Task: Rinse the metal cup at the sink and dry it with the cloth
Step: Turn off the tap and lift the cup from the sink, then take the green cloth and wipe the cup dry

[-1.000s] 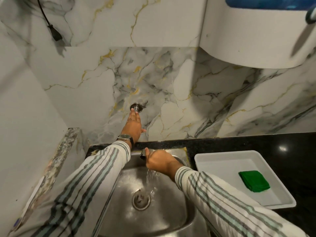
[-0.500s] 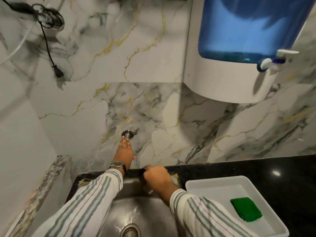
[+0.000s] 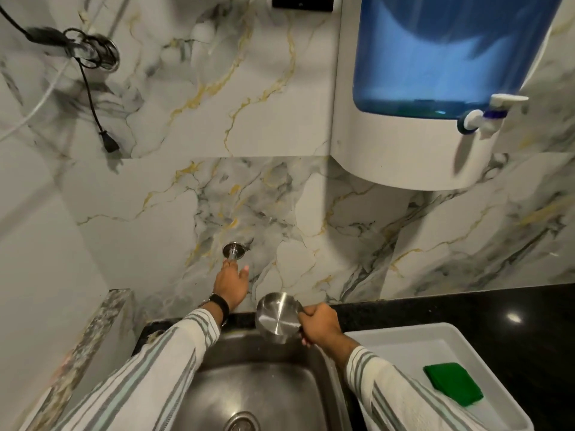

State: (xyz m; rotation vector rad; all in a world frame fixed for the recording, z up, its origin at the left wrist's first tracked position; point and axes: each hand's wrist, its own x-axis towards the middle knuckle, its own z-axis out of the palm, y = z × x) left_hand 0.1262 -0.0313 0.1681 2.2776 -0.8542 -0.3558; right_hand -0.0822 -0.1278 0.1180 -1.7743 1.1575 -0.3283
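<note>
My right hand [image 3: 320, 326] grips the metal cup [image 3: 277, 317] by its side over the back of the steel sink [image 3: 249, 390]; the cup is tipped so its shiny inside faces me. My left hand [image 3: 231, 283] reaches up to the wall tap [image 3: 231, 250], fingers on the tap's body below its round wall plate. No water stream shows. The folded green cloth [image 3: 452, 384] lies in the white tray [image 3: 404, 340] to the right of the sink.
A blue and white water dispenser [image 3: 435, 88] with a small spout hangs on the marble wall at upper right. A black cord with a plug [image 3: 109, 144] dangles at upper left. Black countertop [image 3: 466, 306] surrounds the tray. The sink drain [image 3: 242, 423] is at the bottom.
The water that ran from the cup into the sink has stopped. My right hand has lifted and turned the cup so its inside shows. The camera has tilted upward.
</note>
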